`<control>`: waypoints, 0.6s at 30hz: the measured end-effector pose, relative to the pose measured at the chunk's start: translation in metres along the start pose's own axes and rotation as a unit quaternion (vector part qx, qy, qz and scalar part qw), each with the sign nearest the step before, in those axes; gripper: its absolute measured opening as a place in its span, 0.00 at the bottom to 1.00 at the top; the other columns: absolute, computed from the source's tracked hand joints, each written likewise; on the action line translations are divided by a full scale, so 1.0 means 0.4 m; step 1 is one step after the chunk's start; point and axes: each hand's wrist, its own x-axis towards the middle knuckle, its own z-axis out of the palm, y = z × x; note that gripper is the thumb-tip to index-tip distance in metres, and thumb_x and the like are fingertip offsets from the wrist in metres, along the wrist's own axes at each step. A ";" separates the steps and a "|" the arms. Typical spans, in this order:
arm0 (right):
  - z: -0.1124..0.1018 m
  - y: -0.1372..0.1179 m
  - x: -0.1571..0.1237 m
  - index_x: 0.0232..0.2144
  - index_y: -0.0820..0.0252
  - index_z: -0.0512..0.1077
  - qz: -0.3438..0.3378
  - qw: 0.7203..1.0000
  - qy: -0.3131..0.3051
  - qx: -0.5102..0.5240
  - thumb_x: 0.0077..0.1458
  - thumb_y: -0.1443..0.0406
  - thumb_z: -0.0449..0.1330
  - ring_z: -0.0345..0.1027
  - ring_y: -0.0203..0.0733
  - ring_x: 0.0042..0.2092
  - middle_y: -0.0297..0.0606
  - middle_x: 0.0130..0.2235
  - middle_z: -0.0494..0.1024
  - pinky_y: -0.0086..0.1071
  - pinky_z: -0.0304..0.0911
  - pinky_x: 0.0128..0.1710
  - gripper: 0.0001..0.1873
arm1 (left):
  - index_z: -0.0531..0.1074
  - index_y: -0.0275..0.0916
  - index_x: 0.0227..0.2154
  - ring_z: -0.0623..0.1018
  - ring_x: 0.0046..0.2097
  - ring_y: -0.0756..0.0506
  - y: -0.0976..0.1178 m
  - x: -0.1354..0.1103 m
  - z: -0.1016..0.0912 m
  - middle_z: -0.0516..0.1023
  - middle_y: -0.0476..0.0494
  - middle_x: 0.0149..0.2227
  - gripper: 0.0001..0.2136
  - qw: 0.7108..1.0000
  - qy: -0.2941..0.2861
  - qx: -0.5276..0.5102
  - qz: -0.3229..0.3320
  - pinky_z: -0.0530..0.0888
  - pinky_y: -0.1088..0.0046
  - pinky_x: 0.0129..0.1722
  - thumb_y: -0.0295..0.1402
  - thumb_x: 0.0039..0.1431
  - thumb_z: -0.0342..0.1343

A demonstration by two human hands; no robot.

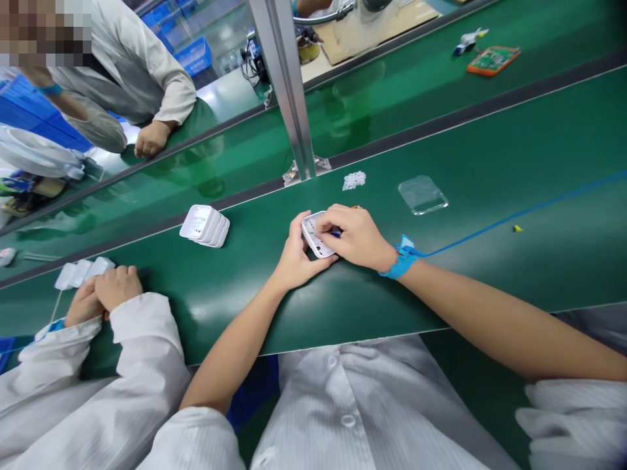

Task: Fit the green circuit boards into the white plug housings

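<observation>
Over the green bench my left hand grips a white plastic housing by its side, thumb along the near edge. The housing is a shallow rounded case with its inside facing up and small dark details in it. My right hand reaches over it from the right, fingers curled and pinched at the inside. What those fingertips hold, if anything, is hidden; a bit of dark blue and orange shows beside them. A blue wrist strap circles my right wrist.
Left of my hands stands a stack of white housings. Beyond them lie a pile of small clear pieces and a clear flat tray. A blue cord runs right. A metal post rises behind; a co-worker's hands work at left.
</observation>
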 end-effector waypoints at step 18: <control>-0.037 -0.012 0.012 0.33 0.59 0.71 -0.068 0.982 -0.124 -0.124 0.63 0.72 0.52 0.63 0.46 0.38 0.41 0.35 0.76 0.37 0.55 0.38 0.10 | 0.47 0.47 0.73 0.79 0.55 0.37 0.007 0.006 -0.003 0.72 0.33 0.61 0.53 1.000 0.007 0.001 0.013 0.79 0.57 0.53 0.43 0.50 0.72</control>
